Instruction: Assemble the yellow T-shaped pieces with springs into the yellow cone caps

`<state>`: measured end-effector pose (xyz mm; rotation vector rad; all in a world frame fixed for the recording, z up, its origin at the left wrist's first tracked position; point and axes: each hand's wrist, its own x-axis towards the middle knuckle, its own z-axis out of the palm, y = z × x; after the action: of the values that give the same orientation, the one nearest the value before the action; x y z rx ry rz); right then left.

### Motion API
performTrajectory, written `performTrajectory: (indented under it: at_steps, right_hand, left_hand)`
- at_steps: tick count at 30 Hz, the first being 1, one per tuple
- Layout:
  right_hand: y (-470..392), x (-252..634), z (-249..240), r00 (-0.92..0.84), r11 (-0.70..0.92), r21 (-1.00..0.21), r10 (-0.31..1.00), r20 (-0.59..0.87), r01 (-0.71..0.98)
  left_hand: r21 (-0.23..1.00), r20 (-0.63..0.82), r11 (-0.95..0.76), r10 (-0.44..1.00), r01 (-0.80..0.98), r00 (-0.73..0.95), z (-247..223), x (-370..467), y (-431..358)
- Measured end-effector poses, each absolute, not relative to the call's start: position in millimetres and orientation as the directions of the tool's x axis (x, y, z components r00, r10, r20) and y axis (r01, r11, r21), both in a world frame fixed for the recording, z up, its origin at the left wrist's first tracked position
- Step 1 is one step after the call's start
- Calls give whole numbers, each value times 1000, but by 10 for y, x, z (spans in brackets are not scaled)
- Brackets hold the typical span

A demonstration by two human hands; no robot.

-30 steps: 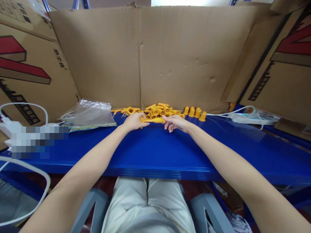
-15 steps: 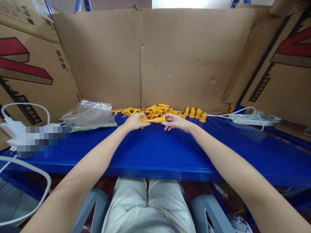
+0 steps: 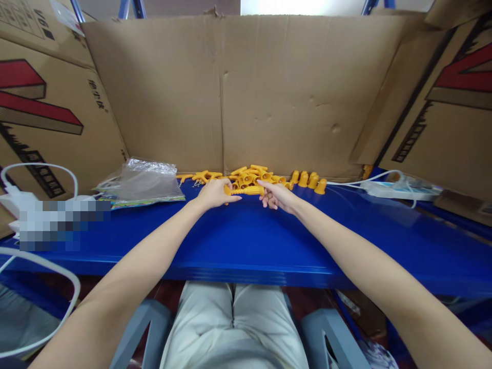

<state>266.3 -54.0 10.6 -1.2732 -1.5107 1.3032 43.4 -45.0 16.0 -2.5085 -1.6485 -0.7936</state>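
Observation:
A yellow plastic piece (image 3: 249, 190) lies level between my two hands, above the blue table. My left hand (image 3: 215, 194) grips its left end between thumb and fingers. At its right end, my right hand (image 3: 275, 195) closes its fingers on the tip. Just behind the hands is a heap of yellow cup-shaped parts (image 3: 265, 176). Yellow forked pieces (image 3: 203, 176) with small metal screws lie left of the heap. Several yellow caps (image 3: 313, 180) stand to its right.
Clear plastic bags (image 3: 148, 182) lie on the blue table (image 3: 246, 236) at left. A white power strip (image 3: 403, 189) with a cable is at right. Cardboard (image 3: 292, 92) walls the back, with printed boxes on both sides. White plugs and cables are at far left.
The fingers of my right hand have curled in and closed on the right end of the yellow piece. My left hand has shifted slightly right, still holding the other end.

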Motion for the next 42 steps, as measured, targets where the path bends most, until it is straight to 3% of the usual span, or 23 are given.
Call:
performTrajectory:
  at_steps: [7,12,17,21,42]
  right_hand:
    - [-593,2608,178,-219,-307,-940,917,-334,146]
    - [-546,2665,168,-288,-377,-906,861,-419,194]
    - [-515,2775,160,-431,-296,-943,839,-331,150]
    - [-521,2812,170,-421,-230,-963,867,-267,137]
    - [-527,2686,167,-313,-344,-938,887,-339,41]
  left_hand:
    - [139,448,-417,836,898,318,213,476,-552]
    - [145,433,-417,842,897,322,210,480,-541]
    - [176,394,-402,865,898,310,192,472,-502]
    - [181,380,-412,867,893,323,168,468,-473]
    - [83,402,-351,868,933,291,141,507,-543]
